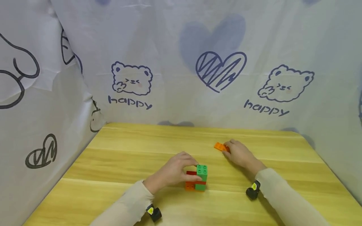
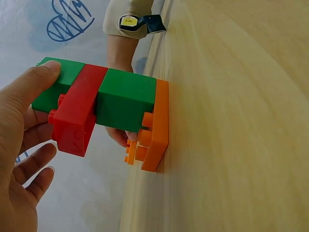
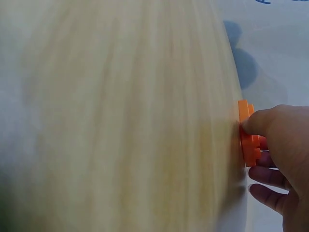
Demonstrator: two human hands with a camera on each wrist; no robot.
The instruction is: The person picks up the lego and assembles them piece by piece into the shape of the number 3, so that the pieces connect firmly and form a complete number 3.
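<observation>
1. Loose orange brick (image 1: 218, 146): beyond & to the R of the tower (image 1: 202, 171), well apart from it. Long axis approx. side to side, a bit skewed, studs up; flat on the table (image 1: 135, 157) or just off it, can't tell.
2. R hand (image 1: 240, 153) = nearer one: at the brick's R end, beyond the tower on its R, narrow pinch b/w thumb & fingers.
3. L hand (image 1: 175, 171): on tower's L side, grips its top green block (image 2: 53, 92), thumb on near face, fingers behind, partly hidden; other fingers loose.
4. Tower stands upright; red block (image 2: 79, 121) & orange base (image 2: 157, 130) both stick out on its L.
5. Text: "happy" x2 on the cloth (image 1: 169, 47) beyond the tower, one to its L, one to its R. Yellow label (image 2: 129, 21) on R wrist, to the tower's R: too small to read. No brand legible on the tower.
</observation>
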